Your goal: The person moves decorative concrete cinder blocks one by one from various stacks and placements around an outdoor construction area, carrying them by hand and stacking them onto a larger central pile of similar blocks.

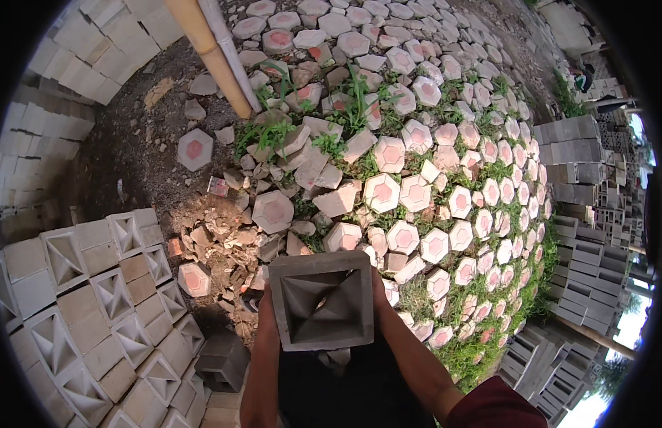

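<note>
Between my two hands I hold a grey concrete vent block [320, 265], square, with a recessed face of slanted triangular facets and a small gap at its middle. My left hand [267, 314] grips its left side and my right hand [380, 294] its right side; most of the fingers are hidden behind the block. It is held up in front of my body, clear of the ground. Below and left of it, a darker hollow concrete block [222, 361] stands beside a large stack of pale vent blocks [113, 294].
Hexagonal paving blocks [385, 194] with reddish centres cover the ground ahead and right, with grass between them. Broken rubble [224, 239] lies just ahead. Bamboo poles [215, 60] stand at the upper left. More blocks are stacked along the left [42, 146] and right [586, 267].
</note>
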{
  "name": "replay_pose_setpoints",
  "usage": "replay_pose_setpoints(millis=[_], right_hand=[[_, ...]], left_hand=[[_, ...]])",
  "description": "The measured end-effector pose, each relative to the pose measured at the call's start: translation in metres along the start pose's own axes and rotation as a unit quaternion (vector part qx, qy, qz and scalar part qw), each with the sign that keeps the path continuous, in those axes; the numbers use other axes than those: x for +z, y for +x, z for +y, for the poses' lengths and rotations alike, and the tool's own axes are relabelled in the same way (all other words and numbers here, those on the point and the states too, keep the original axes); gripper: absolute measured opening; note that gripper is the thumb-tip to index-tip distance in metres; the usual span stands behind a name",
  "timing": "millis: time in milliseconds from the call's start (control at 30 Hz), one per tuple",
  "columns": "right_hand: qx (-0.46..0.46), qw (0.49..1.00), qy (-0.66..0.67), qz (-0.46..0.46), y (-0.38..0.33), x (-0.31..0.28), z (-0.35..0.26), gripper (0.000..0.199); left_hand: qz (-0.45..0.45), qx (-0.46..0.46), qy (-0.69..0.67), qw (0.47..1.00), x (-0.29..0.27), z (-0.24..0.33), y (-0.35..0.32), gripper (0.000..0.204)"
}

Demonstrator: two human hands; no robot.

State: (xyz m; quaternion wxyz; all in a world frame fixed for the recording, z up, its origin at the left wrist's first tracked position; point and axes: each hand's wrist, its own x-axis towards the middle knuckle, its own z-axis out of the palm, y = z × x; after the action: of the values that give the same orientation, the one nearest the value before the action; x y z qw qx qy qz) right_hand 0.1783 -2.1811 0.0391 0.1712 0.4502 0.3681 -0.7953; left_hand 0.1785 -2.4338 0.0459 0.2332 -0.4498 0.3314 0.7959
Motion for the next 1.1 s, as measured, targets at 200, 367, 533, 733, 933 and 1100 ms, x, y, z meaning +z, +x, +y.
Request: replay_pose_setpoints(millis=[200,367,533,733,933,1100], right_hand=[[-0.075,0.997,0.023,-0.024,-0.09,-0.054,-0.099,0.05],[-0.162,0.981,-0.039,0.098,-0.148,-0.115,-0.14,0.053],[-0.204,0.965,0.062,0.15,-0.2,-0.164,-0.147,0.046],[-0.184,0.949,0.157,0.2,-0.235,-0.185,-0.164,0.05],[-0.217,0.899,0.322,0.202,-0.25,-0.178,-0.221,0.05],[-0.267,0.852,0.371,0.253,-0.255,-0.159,-0.33,0.05]], left_hand=[[-0.075,-0.018,0.121,0.99,0.114,-0.026,-0.024,0.051],[-0.107,-0.034,0.243,0.963,0.196,-0.052,-0.049,0.055],[-0.134,-0.062,0.37,0.917,0.259,-0.087,-0.073,0.052],[-0.21,-0.068,0.438,0.872,0.323,-0.099,-0.082,0.042],[-0.213,-0.161,0.462,0.846,0.472,-0.092,-0.141,0.048],[-0.251,-0.174,0.506,0.806,0.562,-0.106,-0.09,0.041]])
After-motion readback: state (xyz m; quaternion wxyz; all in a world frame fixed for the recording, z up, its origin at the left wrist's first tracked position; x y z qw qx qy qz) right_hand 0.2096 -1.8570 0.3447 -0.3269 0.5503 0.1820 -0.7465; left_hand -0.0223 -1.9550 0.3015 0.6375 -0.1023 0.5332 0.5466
